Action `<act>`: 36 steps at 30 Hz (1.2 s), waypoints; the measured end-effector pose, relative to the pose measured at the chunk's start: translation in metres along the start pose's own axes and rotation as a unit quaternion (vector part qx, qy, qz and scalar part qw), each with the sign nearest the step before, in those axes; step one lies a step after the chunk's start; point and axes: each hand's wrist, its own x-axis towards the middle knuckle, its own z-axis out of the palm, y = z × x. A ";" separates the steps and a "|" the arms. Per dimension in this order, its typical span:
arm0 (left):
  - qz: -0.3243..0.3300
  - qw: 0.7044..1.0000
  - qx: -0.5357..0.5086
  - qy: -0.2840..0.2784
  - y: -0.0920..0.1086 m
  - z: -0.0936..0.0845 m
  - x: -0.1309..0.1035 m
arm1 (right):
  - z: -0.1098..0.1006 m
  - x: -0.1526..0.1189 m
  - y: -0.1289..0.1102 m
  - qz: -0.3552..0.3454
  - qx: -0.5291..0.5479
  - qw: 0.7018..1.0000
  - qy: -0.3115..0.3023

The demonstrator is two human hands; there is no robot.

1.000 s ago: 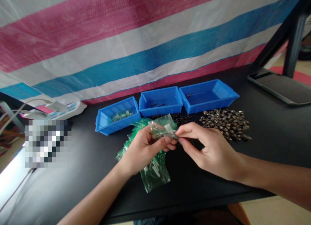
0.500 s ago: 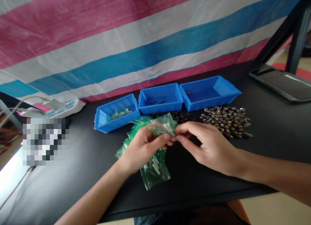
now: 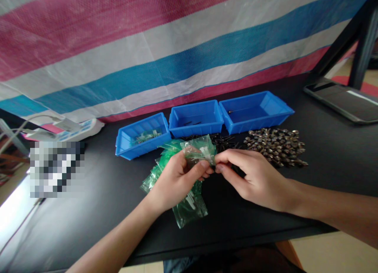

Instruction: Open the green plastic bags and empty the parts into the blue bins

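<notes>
Both hands meet above a black surface (image 3: 97, 194), pinching one small clear packet (image 3: 201, 153) with a green tint and pale parts inside. The left hand (image 3: 174, 178) grips it from below; the right hand (image 3: 248, 174) nips its right edge between thumb and fingertip. More green packets (image 3: 189, 208) lie under the left hand, partly hidden. Behind sit three blue bins (image 3: 195, 117). Their small contents are hard to make out.
</notes>
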 end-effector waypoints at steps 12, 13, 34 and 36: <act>0.035 0.998 0.053 0.017 -0.002 0.003 -0.002 | 0.000 0.002 -0.001 0.008 0.017 1.000 0.006; 0.041 0.997 0.063 0.019 -0.002 0.004 -0.003 | 0.000 0.002 -0.001 0.007 0.020 1.000 0.007; 0.070 0.987 0.136 0.046 -0.001 0.008 -0.006 | 0.000 0.001 -0.002 0.035 0.041 0.999 -0.001; 0.073 0.987 0.135 0.054 -0.001 0.010 -0.008 | -0.001 0.000 -0.004 0.034 0.055 0.998 0.000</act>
